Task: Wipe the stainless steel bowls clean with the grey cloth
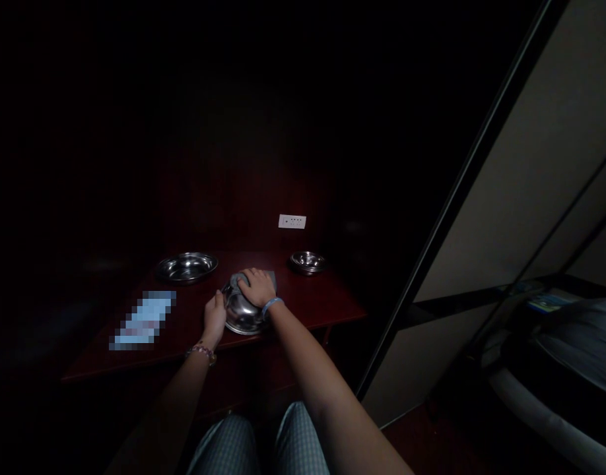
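A steel bowl lies upside down on the dark red table, near its front edge. My left hand grips the bowl's left rim, fingers curled round it. My right hand presses a grey cloth onto the top of the bowl, fingers closed over the cloth. A beaded bracelet sits on my left wrist and a light blue band on my right wrist.
A wide steel dish stands at the back left and a small steel bowl at the back right. A blurred light paper lies at the left. A white wall socket is behind. A slanted panel rises at the right.
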`<state>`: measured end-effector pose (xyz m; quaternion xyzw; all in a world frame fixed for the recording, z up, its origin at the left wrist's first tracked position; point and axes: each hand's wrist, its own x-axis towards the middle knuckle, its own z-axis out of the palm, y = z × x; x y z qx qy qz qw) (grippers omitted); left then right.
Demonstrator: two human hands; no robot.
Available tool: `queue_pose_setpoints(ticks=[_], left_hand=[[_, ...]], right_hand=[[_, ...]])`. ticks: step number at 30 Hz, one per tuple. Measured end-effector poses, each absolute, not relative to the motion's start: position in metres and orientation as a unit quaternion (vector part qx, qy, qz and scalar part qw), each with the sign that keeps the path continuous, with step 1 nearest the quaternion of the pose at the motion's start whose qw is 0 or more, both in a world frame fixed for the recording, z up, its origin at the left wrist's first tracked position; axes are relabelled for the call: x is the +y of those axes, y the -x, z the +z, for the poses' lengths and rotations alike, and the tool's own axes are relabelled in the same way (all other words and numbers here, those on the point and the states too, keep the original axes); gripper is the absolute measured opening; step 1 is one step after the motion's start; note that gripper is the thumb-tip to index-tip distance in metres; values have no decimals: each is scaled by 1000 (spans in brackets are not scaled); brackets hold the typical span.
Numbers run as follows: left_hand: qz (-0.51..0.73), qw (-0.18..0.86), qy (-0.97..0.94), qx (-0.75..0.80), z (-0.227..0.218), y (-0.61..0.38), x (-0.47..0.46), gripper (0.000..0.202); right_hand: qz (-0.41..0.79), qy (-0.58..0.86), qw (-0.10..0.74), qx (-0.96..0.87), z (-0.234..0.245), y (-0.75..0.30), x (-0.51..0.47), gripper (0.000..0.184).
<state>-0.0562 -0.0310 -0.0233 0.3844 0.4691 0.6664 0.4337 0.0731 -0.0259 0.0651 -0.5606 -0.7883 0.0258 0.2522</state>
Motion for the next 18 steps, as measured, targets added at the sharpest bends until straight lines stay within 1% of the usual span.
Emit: queue_pose_setpoints(ticks=[3,6,9,11,13,15,18], left_hand=[[654,410,-382,508,-20,56,-32,38],[646,403,-390,518,-18,55,-31,40],[642,391,-401,524,-19,55,-29,41],[641,383,-411,524,-21,54,-28,42],[641,382,-420,516,-24,54,-26,43],[638,384,-431,510,-26,54,-25,43],[636,376,-452,499,-25,55,-26,45]], right_hand=[[117,598,296,-736,53,-101,-25,39],[185,591,380,-687,29,-123,-34,45],[176,557,474,-659,-1,-129,-52,51],[130,552,498,-656,-17,-124,-69,55],[71,557,476,-676,-25,-114,-87,58],[16,552,415,-723,-25,-102,-104,57],[-53,506,318,-800,-13,-85,-119,57]])
